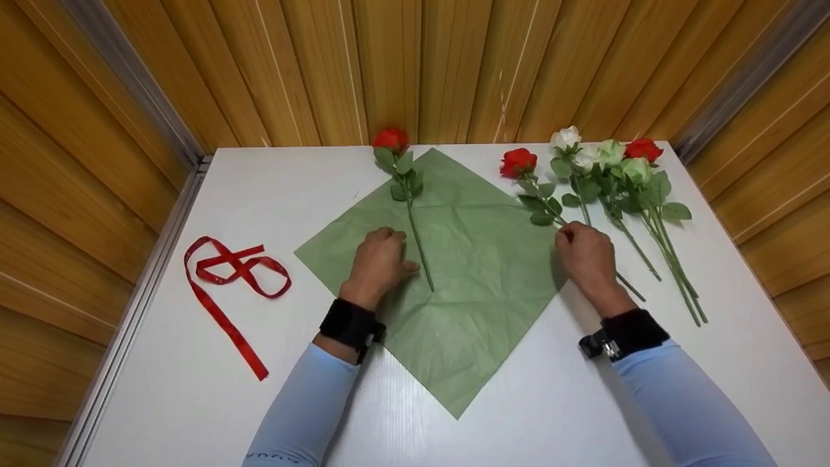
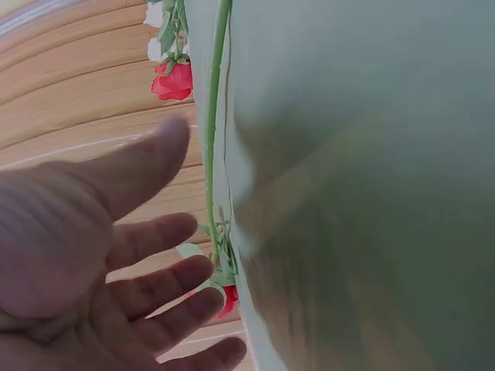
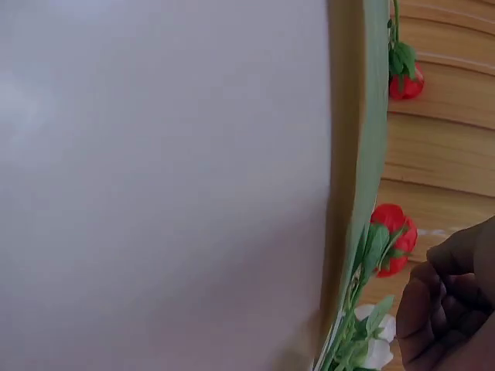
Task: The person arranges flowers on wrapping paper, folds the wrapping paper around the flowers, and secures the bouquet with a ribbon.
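Observation:
A single red rose (image 1: 391,139) lies on a square sheet of green wrapping paper (image 1: 480,259), its bloom past the paper's upper left edge. My left hand (image 1: 379,263) is just left of its stem (image 2: 213,154), thumb spread and fingers apart, holding nothing. A second red rose (image 1: 519,162) lies at the paper's right edge. My right hand (image 1: 587,256) is over that rose's stem, hiding part of it in the head view. In the right wrist view its fingers (image 3: 415,309) are loosely curled beside the rose, with no stem between them.
White roses (image 1: 566,137) and another red rose (image 1: 643,149) lie on the right side of the white table (image 1: 162,389), stems toward me. A looped red ribbon (image 1: 227,318) lies on the left. Wood-patterned panels (image 1: 447,71) stand behind and on both sides.

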Motion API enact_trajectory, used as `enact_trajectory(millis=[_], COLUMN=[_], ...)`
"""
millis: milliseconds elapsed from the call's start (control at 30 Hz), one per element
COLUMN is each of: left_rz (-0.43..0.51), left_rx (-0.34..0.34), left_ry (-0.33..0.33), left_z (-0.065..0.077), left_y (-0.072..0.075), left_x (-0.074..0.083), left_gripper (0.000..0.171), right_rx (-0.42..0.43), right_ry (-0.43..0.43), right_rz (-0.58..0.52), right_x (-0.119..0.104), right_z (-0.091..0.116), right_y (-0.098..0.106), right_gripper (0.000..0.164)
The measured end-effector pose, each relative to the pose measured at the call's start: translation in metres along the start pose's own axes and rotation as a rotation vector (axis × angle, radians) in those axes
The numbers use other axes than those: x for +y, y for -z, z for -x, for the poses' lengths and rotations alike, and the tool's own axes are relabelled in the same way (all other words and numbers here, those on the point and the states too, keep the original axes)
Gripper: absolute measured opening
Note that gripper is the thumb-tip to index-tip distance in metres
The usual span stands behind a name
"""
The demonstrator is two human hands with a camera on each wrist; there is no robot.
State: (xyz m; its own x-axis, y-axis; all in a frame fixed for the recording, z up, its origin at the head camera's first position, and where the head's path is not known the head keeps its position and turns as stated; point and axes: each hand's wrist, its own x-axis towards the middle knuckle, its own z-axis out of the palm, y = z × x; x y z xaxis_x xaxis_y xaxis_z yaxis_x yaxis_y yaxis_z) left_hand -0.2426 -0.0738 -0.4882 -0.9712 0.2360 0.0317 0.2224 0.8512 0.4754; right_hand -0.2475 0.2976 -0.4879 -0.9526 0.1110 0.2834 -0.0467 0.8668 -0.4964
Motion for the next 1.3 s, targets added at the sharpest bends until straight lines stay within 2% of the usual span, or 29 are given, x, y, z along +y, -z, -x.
enact_trajectory(millis=[167, 367, 600, 833, 967, 1067, 1300], left_rz=[-0.050, -0.086, -0.097, -0.101, -0.095, -0.100, -0.115], left_rx=[-0.081, -0.208, -0.259, -0.292, -0.311, -0.323, -0.330], left_ry=[-0.062, -0.064, -0.046, -0.022, -0.013, -0.009, -0.012], left_z=[0.008, 0.013, 0.014, 0.013, 0.013, 0.013, 0.013], left_y=[-0.003, -0.004, -0.006, -0.006, -0.005, -0.005, -0.003], left_x=[0.000, -0.002, -0.004, -0.004, -0.003, -0.003, -0.003], left_gripper=[0.086, 0.111, 0.114, 0.113, 0.113, 0.112, 0.112], right_rx=[0.005, -0.061, -0.182, -0.208, -0.189, -0.145, 0.050], right_ry=[0.004, -0.073, -0.164, -0.188, -0.178, -0.164, -0.079], right_rz=[0.133, 0.212, 0.215, 0.187, 0.183, 0.185, 0.161], right_x=[0.022, 0.039, 0.048, 0.052, 0.054, 0.054, 0.040], right_z=[-0.002, -0.002, -0.003, -0.006, -0.007, -0.008, -0.011], right_y=[0.011, 0.018, 0.022, 0.024, 0.026, 0.029, 0.035], right_gripper=[0.025, 0.028, 0.036, 0.035, 0.034, 0.035, 0.039])
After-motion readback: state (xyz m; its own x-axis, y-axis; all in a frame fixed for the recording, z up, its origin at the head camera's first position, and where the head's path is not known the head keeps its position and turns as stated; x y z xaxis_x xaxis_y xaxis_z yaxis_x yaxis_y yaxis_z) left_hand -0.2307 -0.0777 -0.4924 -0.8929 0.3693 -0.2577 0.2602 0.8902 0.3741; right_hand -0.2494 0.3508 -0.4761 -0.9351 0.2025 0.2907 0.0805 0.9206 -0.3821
